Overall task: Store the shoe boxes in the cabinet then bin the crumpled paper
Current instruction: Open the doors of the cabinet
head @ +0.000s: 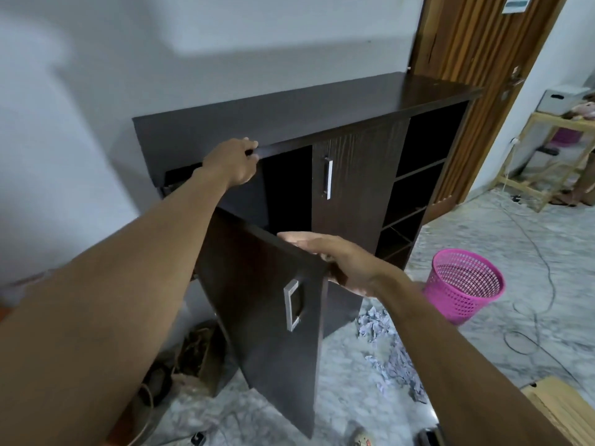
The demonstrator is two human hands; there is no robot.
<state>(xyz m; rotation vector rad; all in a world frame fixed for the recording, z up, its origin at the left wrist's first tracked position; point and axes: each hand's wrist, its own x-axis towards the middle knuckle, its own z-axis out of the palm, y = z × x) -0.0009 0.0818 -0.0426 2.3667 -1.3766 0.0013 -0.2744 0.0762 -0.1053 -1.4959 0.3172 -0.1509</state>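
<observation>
while the left hand (235,162) curls its fingers round the front edge of the cabinet (289,117) top, the right hand (335,259) lies with fingers straight along the top edge of the open door (257,333). crumpled paper (376,323) lies on the floor under the right forearm, just beside the pink bin (450,304), well apart from the 2 hands

Cabinet (289,114) interior behind the open door (264,300) is too dark to read, door hides part of the right hand (338,262), tan item (553,403) near right cut by frame.
</observation>
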